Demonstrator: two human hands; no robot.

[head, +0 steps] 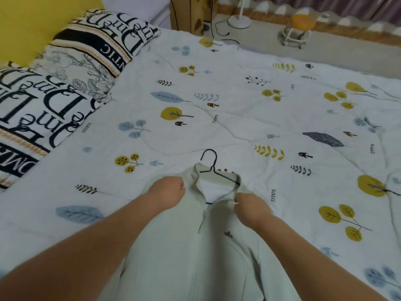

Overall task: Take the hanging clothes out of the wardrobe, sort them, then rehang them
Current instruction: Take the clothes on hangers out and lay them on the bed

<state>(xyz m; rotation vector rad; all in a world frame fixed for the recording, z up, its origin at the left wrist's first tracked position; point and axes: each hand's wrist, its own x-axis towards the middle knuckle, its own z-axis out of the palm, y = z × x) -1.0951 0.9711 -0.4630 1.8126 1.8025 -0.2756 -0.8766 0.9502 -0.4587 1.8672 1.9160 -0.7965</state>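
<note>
A pale green half-zip top [212, 253] lies flat on the bed, collar away from me. A black wire hanger [211, 164] sits inside its neck opening, its hook sticking out beyond the collar. My left hand [168, 192] grips the left side of the collar with curled fingers. On the other side, my right hand [249, 207] pinches the right edge of the collar near the zip. The hanger's shoulders are hidden under the fabric.
The bed is covered by a white quilt [260, 105] printed with trees and leaves. Lettered black-and-white pillows [43, 105] lie along the left by a yellow wall. Beyond the bed's far edge stand a fan base [238, 21], cables and a small wheeled seat [297, 31].
</note>
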